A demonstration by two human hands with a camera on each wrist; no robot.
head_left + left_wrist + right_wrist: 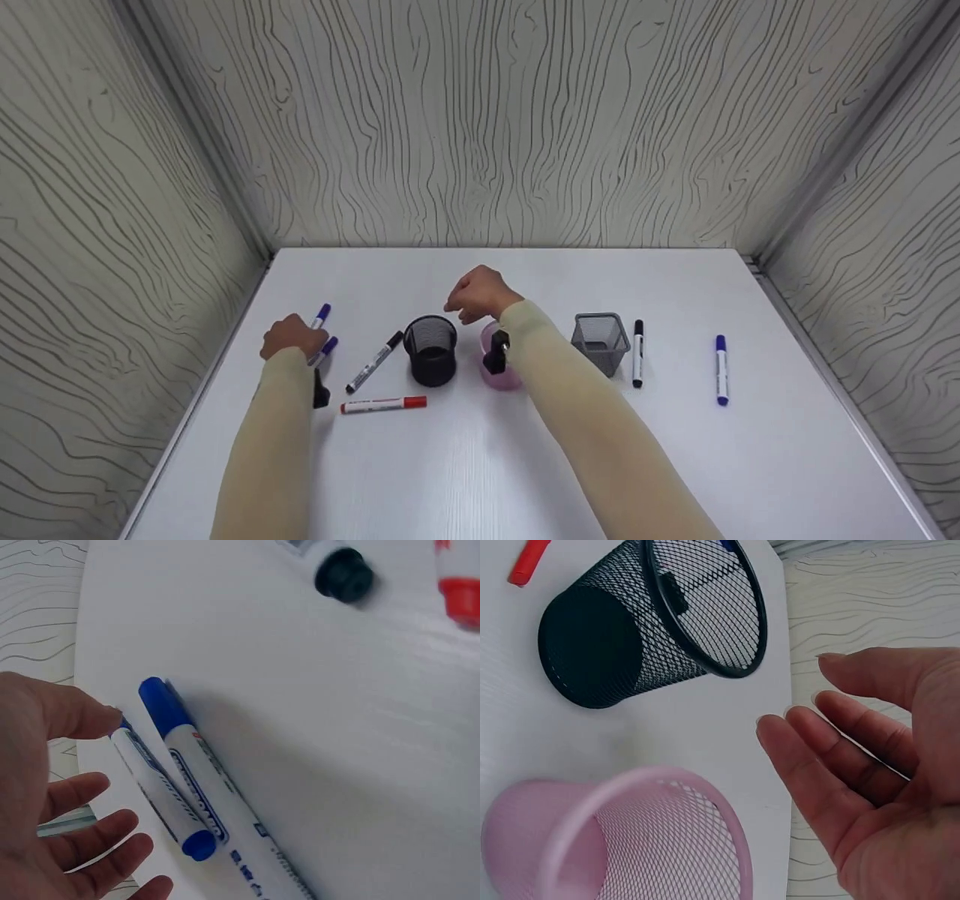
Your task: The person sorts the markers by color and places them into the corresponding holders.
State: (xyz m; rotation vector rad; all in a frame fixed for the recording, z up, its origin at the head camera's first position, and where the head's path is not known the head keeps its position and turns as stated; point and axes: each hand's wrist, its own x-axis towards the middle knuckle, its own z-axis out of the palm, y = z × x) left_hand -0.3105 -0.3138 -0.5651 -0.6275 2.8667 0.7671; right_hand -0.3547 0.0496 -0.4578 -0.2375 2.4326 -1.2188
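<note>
My left hand [294, 337] is over two blue-capped whiteboard markers at the table's left side. In the left wrist view its thumb reaches the end of the nearer blue marker [154, 791], perhaps touching it; the other fingers are spread apart and grip nothing. A second blue marker [225, 802] lies alongside. My right hand [482, 292] hovers above and behind the pink mesh cup [501, 381], with the black mesh cup [433, 367] to its left. Seen from the right wrist, its fingers [817, 780] are loosely extended with nothing between them.
A black marker [373, 364] and a red marker [383, 405] lie left of the cups. Farther right stand a grey square mesh holder [600, 341], another black marker [638, 354] and a blue marker [721, 371]. Patterned panels [480, 127] enclose the white table [420, 480].
</note>
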